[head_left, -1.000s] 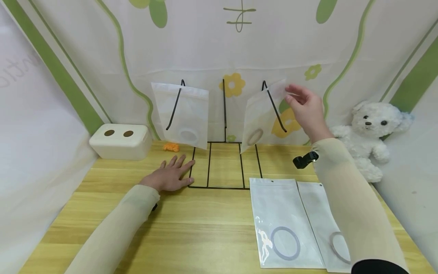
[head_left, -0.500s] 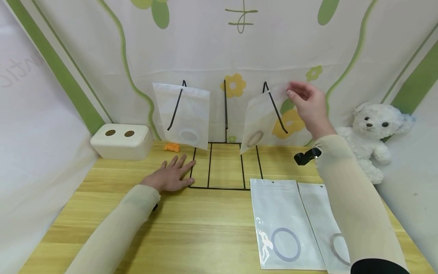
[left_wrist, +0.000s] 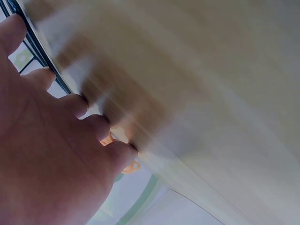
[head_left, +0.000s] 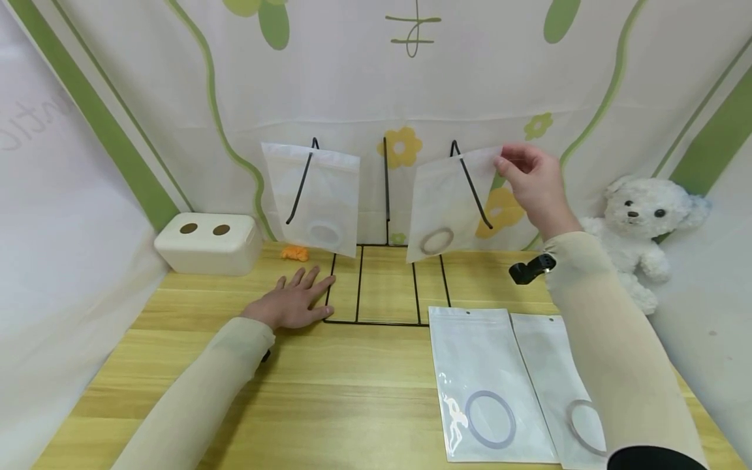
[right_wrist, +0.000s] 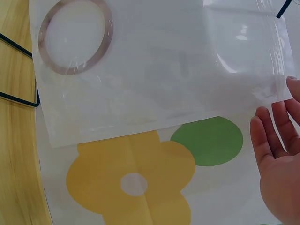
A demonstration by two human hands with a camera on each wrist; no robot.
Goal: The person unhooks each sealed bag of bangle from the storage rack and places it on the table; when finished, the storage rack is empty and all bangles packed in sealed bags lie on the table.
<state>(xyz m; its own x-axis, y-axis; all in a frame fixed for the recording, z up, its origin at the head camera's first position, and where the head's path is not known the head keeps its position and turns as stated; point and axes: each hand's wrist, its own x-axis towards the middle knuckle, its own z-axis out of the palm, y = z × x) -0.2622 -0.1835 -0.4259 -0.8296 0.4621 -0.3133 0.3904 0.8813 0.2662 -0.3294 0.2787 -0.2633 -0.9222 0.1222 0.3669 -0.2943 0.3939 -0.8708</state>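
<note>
A clear-and-white zip bag [head_left: 435,196] with a pinkish ring inside hangs from the right hook of a black wire display rack [head_left: 388,323]. My right hand [head_left: 537,189] pinches this bag's upper right corner between thumb and fingers; the right wrist view shows the thumb [right_wrist: 294,88] at the bag's edge. On the left hook hangs a similar bag [head_left: 337,189] with a pale ring. My left hand [head_left: 290,303] lies flat on the table with fingers spread, its fingertips touching the left side of the rack's base.
Two larger ring bags, a left one [head_left: 472,352] and a right one [head_left: 543,365], lie at the table's front right, the latter partly under the right forearm. A white box [head_left: 205,245], an orange trinket [head_left: 295,252] and a white teddy bear [head_left: 634,228] stand near the back curtain.
The right bag has turned from an angled position to face the front more squarely, its lower edge shifting left. My right hand has moved slightly right; the left has stayed put.
</note>
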